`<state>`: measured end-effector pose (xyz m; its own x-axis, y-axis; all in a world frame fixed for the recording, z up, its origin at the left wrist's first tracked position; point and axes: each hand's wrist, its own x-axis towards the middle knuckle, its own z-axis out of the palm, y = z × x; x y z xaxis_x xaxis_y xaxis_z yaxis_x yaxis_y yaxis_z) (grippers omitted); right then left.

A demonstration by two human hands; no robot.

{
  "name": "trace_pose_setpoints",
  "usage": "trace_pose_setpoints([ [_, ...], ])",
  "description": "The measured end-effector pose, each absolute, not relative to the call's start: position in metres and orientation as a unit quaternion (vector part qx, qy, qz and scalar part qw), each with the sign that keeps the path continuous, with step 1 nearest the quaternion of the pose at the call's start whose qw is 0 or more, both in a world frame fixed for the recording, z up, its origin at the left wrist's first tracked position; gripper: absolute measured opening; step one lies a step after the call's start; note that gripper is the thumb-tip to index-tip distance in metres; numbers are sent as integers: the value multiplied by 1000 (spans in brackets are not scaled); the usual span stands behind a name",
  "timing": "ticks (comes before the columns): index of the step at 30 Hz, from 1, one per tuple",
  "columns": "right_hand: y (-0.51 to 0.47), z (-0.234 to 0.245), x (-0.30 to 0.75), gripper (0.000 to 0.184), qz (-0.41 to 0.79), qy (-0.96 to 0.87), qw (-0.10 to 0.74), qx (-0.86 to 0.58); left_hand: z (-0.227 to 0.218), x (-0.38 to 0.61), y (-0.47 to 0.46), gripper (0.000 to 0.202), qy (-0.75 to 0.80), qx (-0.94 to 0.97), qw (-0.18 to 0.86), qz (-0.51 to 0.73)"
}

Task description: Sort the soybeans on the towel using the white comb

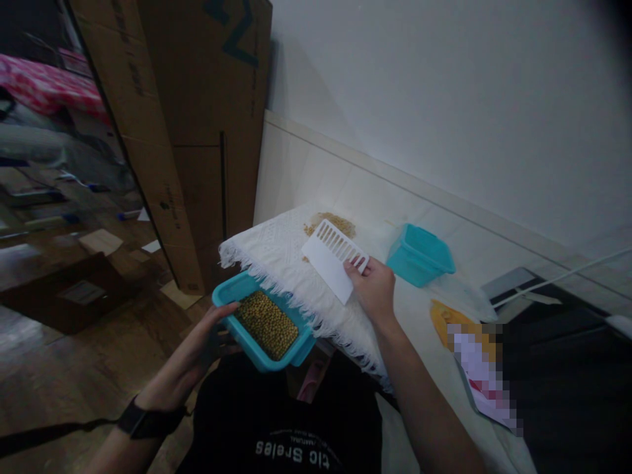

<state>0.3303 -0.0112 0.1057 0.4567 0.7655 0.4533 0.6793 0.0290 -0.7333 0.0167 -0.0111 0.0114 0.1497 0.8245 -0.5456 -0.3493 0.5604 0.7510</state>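
My left hand (213, 336) grips the left end of a turquoise plastic container (257, 361), its thumb over the rim. Small greenish-yellow beans (269, 322) cover the container's bottom. The container is held at the fringed edge of a white cloth (266, 240), slightly below the table top. In my right hand (374, 289) is a flat white slotted scraper (328, 260), pinched at its right end. The scraper lies low over the cloth, its slotted edge facing a loose pile of beans (336, 224). A few more beans show at its left edge.
A second turquoise container (419, 257) stands on the cloth near the wall. Right of it are an orange-and-white packet (469, 355), partly blurred out, and a black object (567, 368). A tall cardboard box (212, 99) rises at the table's left. More cardboard (69, 296) lies on the wooden floor.
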Motion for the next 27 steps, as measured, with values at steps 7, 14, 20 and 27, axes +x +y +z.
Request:
trace_pose_setpoints([
  [7,-17,102,329,24,80,-534,506,-673,4,13,-10,52,498,240,728,406],
  [14,-21,103,325,23,101,-546,510,-657,10,12,-9,54,506,228,723,410],
  [20,-18,103,323,23,114,-562,506,-645,10,10,-7,56,507,229,721,412],
  [27,-20,105,314,28,174,-590,504,-606,14,7,-7,56,504,226,718,424],
])
